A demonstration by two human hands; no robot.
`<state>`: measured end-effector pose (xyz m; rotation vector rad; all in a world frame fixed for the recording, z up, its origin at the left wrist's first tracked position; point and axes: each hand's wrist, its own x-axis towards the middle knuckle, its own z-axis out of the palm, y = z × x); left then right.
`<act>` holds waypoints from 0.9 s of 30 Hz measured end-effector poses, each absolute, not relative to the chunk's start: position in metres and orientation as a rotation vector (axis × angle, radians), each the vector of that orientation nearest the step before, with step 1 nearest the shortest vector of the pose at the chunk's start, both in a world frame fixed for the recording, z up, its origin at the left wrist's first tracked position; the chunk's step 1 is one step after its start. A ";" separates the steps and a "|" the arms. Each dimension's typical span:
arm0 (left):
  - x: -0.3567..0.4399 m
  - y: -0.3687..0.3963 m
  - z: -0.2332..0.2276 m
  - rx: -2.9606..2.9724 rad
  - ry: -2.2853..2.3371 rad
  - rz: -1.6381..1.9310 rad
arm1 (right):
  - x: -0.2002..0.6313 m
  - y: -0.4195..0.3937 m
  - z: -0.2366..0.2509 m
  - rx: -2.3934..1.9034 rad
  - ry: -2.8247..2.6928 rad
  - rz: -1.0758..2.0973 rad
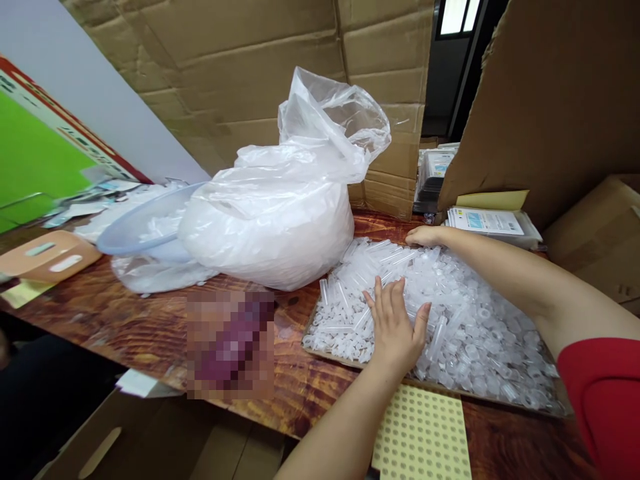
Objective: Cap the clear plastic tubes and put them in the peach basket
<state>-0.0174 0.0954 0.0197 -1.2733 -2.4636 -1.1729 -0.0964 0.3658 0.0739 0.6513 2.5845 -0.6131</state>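
Observation:
A heap of several small clear plastic tubes and caps (pixel 465 320) lies on a flat cardboard sheet (pixel 330 359) on the wooden table. My left hand (pixel 397 327) rests palm down on the near left part of the heap, fingers spread and flat. Farther back, my right hand (pixel 425 235) reaches to the heap's far edge, with the fingers touching the tubes there. Whether it pinches any tube is hidden. To the left of the heap stands a big clear plastic bag (pixel 280 213) full of white pieces.
A pale blue plastic bowl (pixel 145 227) leans behind the bag. A yellow perforated rack (pixel 423 437) lies at the table's near edge. Cardboard boxes (pixel 250 73) wall the back and right. Packets of printed cards (pixel 493 223) lie at back right. A blurred patch (pixel 230 347) is on the wooden table (pixel 125 327).

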 end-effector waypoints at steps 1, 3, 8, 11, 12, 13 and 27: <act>-0.018 0.095 0.020 -1.276 -2.464 -1.178 | -0.096 0.366 0.074 0.665 2.580 -0.637; -0.018 0.095 0.021 -1.279 -2.471 -1.185 | -0.095 0.366 0.074 0.690 2.574 -0.687; -0.018 0.095 0.022 -1.270 -2.505 -1.181 | -0.094 0.367 0.075 0.718 2.538 -0.791; -0.019 0.095 0.021 -1.265 -2.526 -1.173 | -0.092 0.369 0.077 0.766 2.471 -0.835; -0.019 0.095 0.021 -1.264 -2.531 -1.173 | -0.091 0.370 0.078 0.790 2.439 -0.846; -0.019 0.095 0.021 -1.263 -2.533 -1.173 | -0.091 0.370 0.080 0.815 2.405 -0.857; -0.020 0.095 0.022 -1.263 -2.496 -1.175 | -0.058 0.362 0.135 0.753 2.437 -1.011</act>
